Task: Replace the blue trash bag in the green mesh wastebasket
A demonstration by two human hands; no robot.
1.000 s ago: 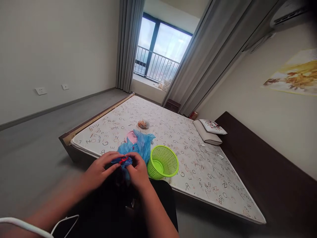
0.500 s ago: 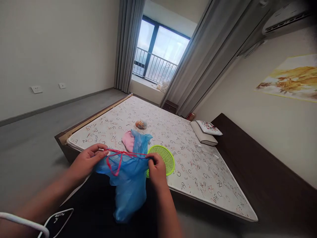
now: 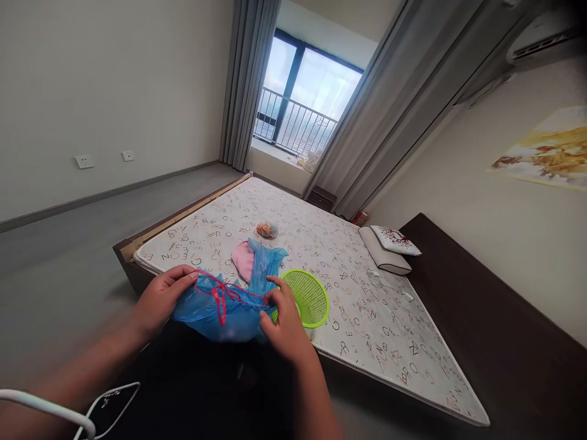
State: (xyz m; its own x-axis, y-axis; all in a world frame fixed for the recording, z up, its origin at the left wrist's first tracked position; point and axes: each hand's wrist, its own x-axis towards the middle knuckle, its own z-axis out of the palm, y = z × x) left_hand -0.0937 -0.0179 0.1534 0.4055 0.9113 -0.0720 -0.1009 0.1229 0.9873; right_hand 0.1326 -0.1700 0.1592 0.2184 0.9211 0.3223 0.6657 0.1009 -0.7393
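My left hand (image 3: 162,299) grips the left part of a crumpled blue plastic bag (image 3: 224,318), which lies bunched over my dark-clothed lap. A thin red string (image 3: 222,295) runs across the bag, knotted or looped near its top edge. My right hand (image 3: 287,324) holds the bag's right side, close to a lime-green plastic mesh basket (image 3: 308,298) that lies tilted on the mattress. Beyond the bag sits a pink cloth (image 3: 243,261), partly hidden by a blue plastic fold. Farther off lies a small clear bag of orange contents (image 3: 266,230).
The letter-printed white mattress (image 3: 362,318) sits on a low dark bed frame, with grey floor to the left. Two pillows (image 3: 389,247) lie at its right side beside a dark headboard (image 3: 472,287). A white cable (image 3: 46,409) crosses the lower left. Curtains flank a balcony window.
The bag has dropped from hanging open between my hands to a low bunched heap on my lap. The red string no longer stretches taut, and my right hand has shifted lower.
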